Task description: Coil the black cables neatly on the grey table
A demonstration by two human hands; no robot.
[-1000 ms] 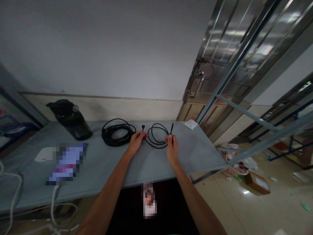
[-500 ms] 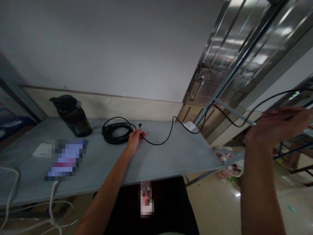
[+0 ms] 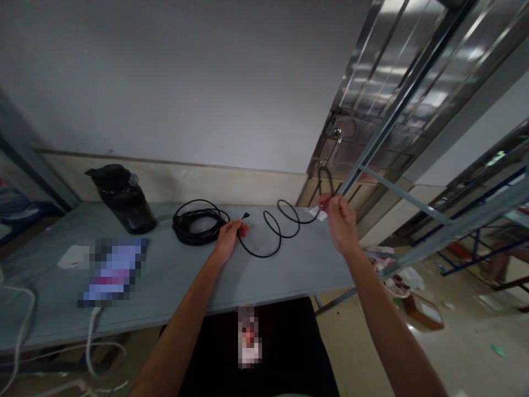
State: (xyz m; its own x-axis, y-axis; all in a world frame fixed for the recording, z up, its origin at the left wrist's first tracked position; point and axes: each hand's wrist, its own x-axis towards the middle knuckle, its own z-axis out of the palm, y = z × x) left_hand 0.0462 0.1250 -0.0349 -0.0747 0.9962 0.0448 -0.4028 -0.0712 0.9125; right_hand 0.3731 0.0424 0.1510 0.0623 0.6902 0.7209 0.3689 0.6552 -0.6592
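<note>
My left hand (image 3: 230, 238) pinches a black cable (image 3: 264, 256) close to its small plug (image 3: 246, 215), just right of a coil of the cable (image 3: 194, 237) lying on the grey table. From there the cable runs right in loose loops over the tabletop. At the table's right end, my right hand (image 3: 341, 223) is closed on the cable, which arches up in a small loop above the fingers. A white tag or scrap (image 3: 317, 213) lies beside the right fingertips; whether it is attached to the cable I cannot tell.
A dark bottle (image 3: 126, 201) stands at the table's back left. In front of it lie a blurred-out phone (image 3: 113, 273) with a white cord (image 3: 91, 336) and a white flat item (image 3: 73, 257). Metal frame bars (image 3: 407, 193) rise at the right; a small box (image 3: 424, 311) sits on the floor.
My right hand has come in from the far right to the table's right end, bringing its cable with it. The stretched cable has slackened into loops. My left hand has barely moved.
</note>
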